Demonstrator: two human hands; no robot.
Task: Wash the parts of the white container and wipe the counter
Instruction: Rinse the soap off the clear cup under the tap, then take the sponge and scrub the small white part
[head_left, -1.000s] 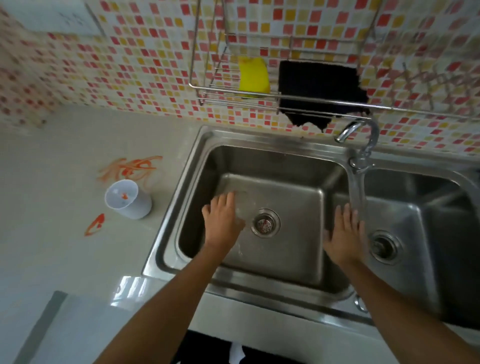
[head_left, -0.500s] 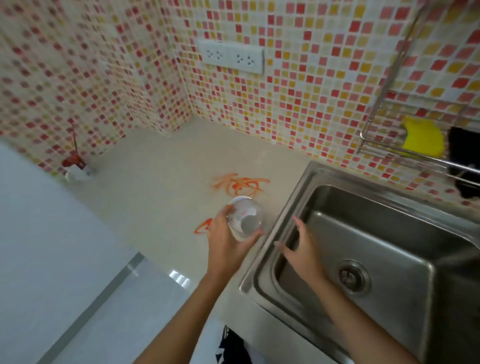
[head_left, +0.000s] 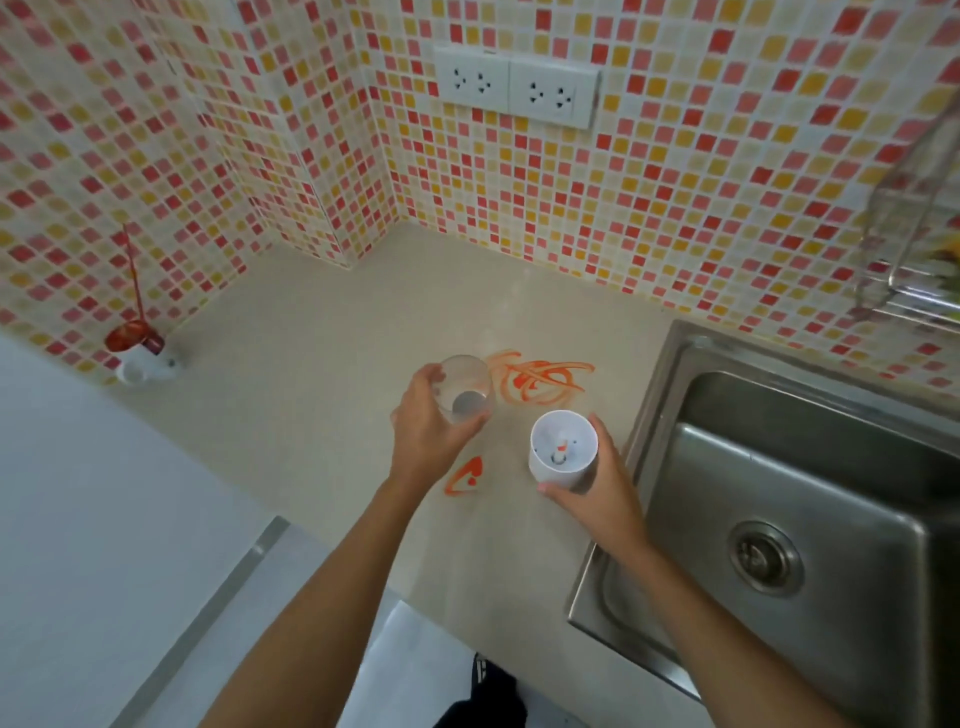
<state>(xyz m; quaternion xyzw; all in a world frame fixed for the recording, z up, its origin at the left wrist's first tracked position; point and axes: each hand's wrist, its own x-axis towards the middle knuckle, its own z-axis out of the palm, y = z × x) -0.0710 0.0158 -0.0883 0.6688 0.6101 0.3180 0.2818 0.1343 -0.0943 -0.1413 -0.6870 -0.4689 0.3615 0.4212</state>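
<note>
My left hand grips a clear, translucent cup-shaped part above the beige counter. My right hand holds the white container body, open end up, with a small orange smear and a spindle inside. The two parts are apart, about a hand's width from each other. Orange sauce scribbles stain the counter just behind them, and a smaller orange mark lies between my wrists.
A steel sink with a drain lies at the right. A white piece with a red top sits in the far left corner by the tiled wall. Sockets are on the wall; a wire rack hangs at the right edge.
My view swung left from the sink to the counter. My left hand lifted the clear part off the white container, and my right hand left the sink and took the white body.
</note>
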